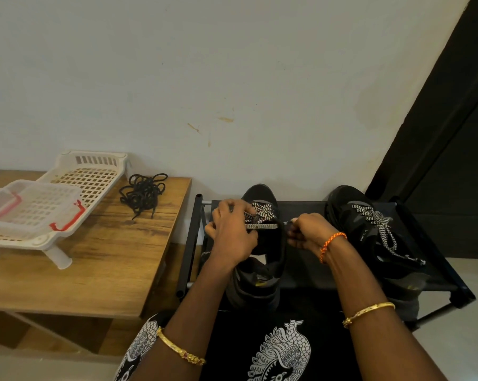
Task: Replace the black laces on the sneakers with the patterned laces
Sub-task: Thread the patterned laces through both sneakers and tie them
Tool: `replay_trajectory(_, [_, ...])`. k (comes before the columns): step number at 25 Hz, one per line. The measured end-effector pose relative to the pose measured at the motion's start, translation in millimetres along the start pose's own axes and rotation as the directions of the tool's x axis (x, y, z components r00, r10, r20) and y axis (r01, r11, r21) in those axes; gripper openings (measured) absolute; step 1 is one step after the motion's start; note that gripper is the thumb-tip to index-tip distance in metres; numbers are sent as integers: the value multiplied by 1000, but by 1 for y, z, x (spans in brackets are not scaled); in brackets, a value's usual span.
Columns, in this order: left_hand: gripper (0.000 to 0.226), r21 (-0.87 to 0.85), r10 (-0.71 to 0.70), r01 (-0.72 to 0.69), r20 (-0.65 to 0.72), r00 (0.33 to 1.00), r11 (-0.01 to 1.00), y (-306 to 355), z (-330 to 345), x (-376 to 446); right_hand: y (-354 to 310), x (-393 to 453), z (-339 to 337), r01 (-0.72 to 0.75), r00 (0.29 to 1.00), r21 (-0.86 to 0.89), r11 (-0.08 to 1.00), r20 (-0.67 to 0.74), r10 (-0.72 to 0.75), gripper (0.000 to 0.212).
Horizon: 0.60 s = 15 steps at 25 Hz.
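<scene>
head view, left to right: white baskets point(67, 199) on counter point(100, 259), black laces point(143, 192) heaped beside them, off the shoes. left hand point(232, 235) curled on left sneaker point(260, 257), pinching the patterned lace point(261, 226), which runs crosswise over the tongue. right hand point(306, 233) pinches the lace tip just right of the shoe, so it's nearer the next eyelet. right sneaker point(370, 243) on shoe rack point(438, 270) looks already relaced.

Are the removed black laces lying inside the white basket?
No, the black laces lie piled on the wooden table beside the white basket.
</scene>
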<state>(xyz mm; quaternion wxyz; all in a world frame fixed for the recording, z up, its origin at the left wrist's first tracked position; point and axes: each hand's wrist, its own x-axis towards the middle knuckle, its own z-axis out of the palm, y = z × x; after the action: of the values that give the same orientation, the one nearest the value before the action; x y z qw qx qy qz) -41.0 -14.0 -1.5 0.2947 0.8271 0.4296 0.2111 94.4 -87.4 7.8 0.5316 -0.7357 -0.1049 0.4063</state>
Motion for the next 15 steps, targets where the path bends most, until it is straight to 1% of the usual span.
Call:
replay_trajectory(2, [61, 30, -65, 64, 19, 998, 998, -5, -6, 0, -1, 5, -13, 16, 991, 162, 987, -137, 7, 20])
replay_trajectory(4, [76, 16, -165, 164, 62, 984, 986, -10, -10, 1, -5, 7, -29, 66, 963, 312, 948, -268, 21, 25])
replay_trajectory(5, [80, 17, -211, 211, 88, 973, 977, -13, -11, 1, -7, 5, -38, 123, 941, 396, 910, -337, 20, 27])
replay_trajectory(7, [83, 67, -271, 263, 154, 950, 962, -19, -13, 4, -9, -3, -55, 266, 894, 572, 776, -448, 24, 32])
replay_trajectory(8, [84, 85, -288, 276, 191, 938, 957, -22, -13, 5, -9, -7, -62, 335, 880, 634, 697, -476, 9, 33])
replay_trajectory(9, [85, 61, -295, 289, 234, 927, 955, -26, -13, 8, -7, -9, -65, 375, 882, 672, 638, -471, -22, 35])
replay_trajectory(10, [84, 1, -290, 302, 278, 916, 953, -28, -13, 10, -4, -11, -63, 374, 902, 692, 618, -427, -68, 36])
replay_trajectory(11, [80, -73, -275, 313, 319, 907, 947, -28, -13, 12, -1, -11, -55, 360, 920, 674, 645, -370, -127, 35])
replay_trajectory(12, [74, -144, -247, 313, 350, 903, 939, -27, -13, 12, 2, -11, -44, 378, 916, 564, 734, -346, -205, 32])
replay_trajectory(13, [67, -202, -218, 306, 366, 905, 930, -25, -13, 13, 5, -9, -31, 428, 884, 345, 836, -351, -308, 28])
replay_trajectory(14, [61, -252, -194, 296, 362, 912, 921, -24, -13, 13, 10, -6, -19, 467, 851, 90, 879, -313, -421, 23])
replay_trajectory(15, [54, -295, -178, 287, 347, 921, 911, -23, -13, 13, 14, -5, -8, 479, 842, -129, 868, -210, -496, 18])
